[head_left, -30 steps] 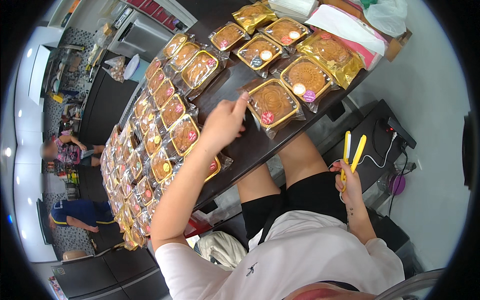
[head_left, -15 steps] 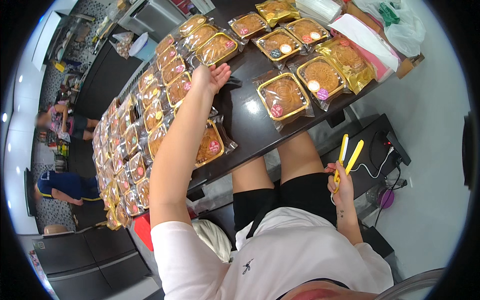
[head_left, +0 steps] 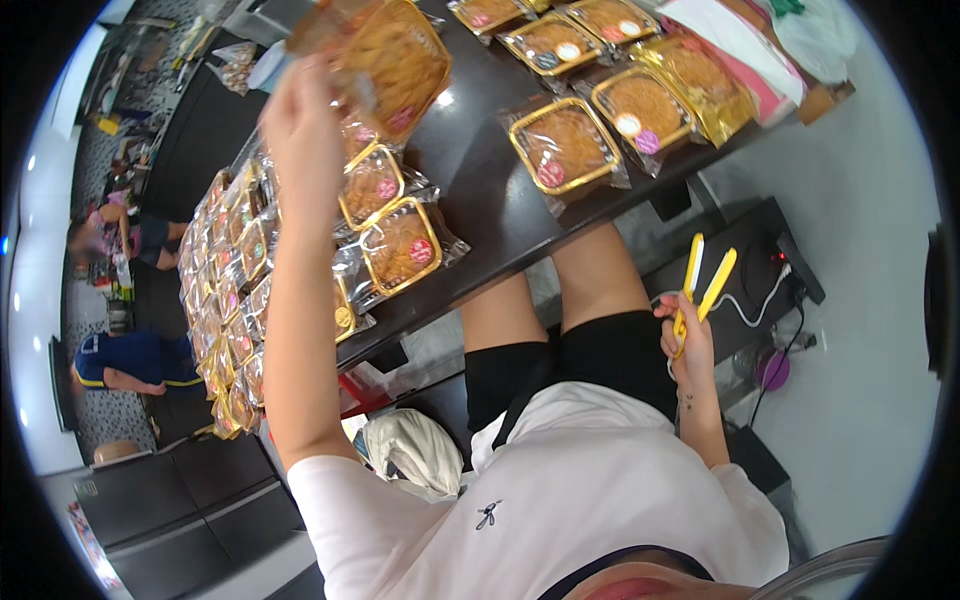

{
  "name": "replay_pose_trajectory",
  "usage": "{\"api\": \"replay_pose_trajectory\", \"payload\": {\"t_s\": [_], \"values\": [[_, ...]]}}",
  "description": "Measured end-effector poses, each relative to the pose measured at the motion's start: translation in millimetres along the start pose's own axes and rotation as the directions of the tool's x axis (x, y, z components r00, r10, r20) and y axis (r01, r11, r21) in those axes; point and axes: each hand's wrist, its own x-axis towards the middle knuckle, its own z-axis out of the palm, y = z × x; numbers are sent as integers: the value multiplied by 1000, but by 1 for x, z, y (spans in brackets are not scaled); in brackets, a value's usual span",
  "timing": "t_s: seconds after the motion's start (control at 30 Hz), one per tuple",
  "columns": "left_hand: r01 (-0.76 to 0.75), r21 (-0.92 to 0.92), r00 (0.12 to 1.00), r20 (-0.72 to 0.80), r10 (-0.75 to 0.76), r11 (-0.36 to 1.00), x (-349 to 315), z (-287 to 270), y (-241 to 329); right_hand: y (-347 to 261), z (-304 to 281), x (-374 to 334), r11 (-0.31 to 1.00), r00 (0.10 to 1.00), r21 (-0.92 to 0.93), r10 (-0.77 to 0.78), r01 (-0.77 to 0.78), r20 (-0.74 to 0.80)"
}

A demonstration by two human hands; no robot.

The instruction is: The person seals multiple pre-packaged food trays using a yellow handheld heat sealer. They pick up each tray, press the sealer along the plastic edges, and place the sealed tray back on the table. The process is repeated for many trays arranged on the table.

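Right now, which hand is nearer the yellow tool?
Right: the right hand holds the yellow tool; the left hand is far to its left, holding a packaged pastry.

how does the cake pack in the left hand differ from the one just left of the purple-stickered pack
The held pack is raised and tilted in the left hand; the resting pack lies flat on the table. The held pack is blurred and looks larger; the resting pack is sharper and looks smaller. Both contain a brown cake and bear a reddish sticker.
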Motion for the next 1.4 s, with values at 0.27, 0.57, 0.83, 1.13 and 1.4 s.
{"api": "replay_pose_trajectory", "payload": {"t_s": [0.27, 0.57, 0.83, 1.13, 1.4], "values": [[260, 54, 813, 526, -248, 964, -161, 3, 39, -23, 20, -17, 924, 937, -179, -310, 337, 163], [595, -195, 588, 767, -257, 780, -286, 84, -77, -5, 12, -6, 913, 950, -272, -272, 304, 151], [717, -339, 603, 740, -298, 609, -298, 97, -92, 8, 10, 3, 904, 937, -247, -333, 348, 102], [760, -380, 564, 788, -246, 527, -290, 96, -72, 16, 8, 0, 780, 863, -370, -458, 504, 212], [759, -326, 550, 785, -286, 563, -291, 95, -76, 5, 4, -8, 797, 890, -396, -405, 456, 208]]}}
